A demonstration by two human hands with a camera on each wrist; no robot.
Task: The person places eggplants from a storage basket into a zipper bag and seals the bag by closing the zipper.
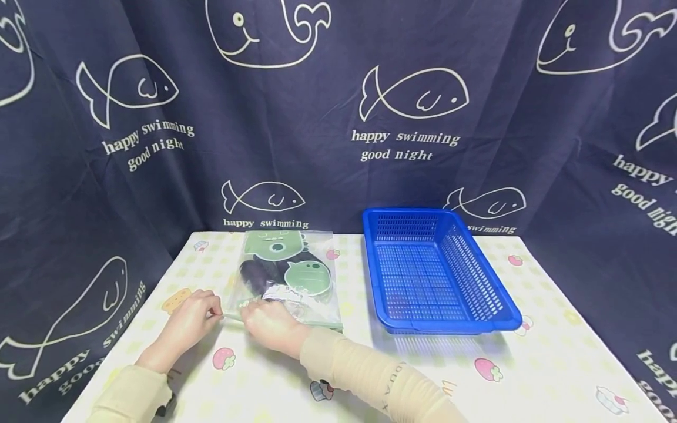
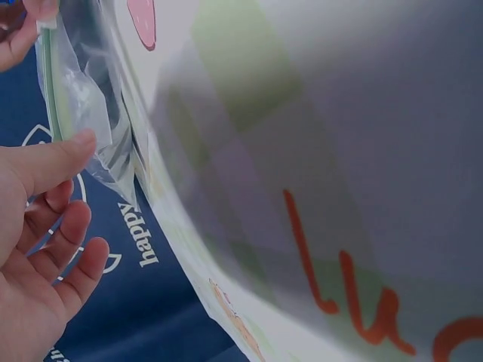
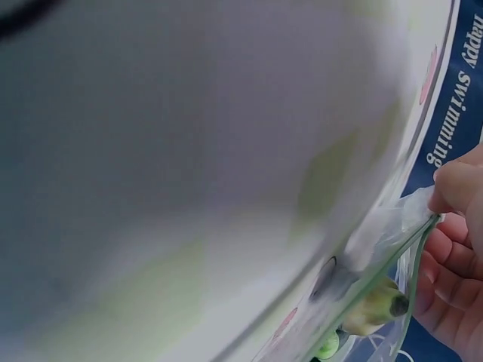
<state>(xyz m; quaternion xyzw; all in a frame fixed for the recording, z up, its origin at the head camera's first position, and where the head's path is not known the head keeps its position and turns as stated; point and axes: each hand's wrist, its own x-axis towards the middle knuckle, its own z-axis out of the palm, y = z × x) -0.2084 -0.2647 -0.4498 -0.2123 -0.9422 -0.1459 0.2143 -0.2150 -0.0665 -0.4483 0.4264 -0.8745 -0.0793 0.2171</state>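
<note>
A clear zip bag (image 1: 309,305) printed with green cartoon creatures lies on the table with its green-edged mouth toward me. Dark contents show through the plastic. At the mouth's left end, my left hand (image 1: 195,317) pinches the corner between thumb and index finger; the other fingers curl loosely in the left wrist view. Further right, my right hand (image 1: 272,326) pinches the green zip strip (image 2: 53,83). The right wrist view shows two green edges parted below that hand. A yellowish-green item with a dark tip (image 3: 377,308) and a bright green round item (image 3: 327,345) show there.
A blue plastic basket (image 1: 378,294) with perforated walls stands right of the bag. The table (image 1: 423,382) wears a pale checked cloth with strawberry and cupcake prints. A dark blue curtain (image 1: 328,176) hangs behind and at both sides.
</note>
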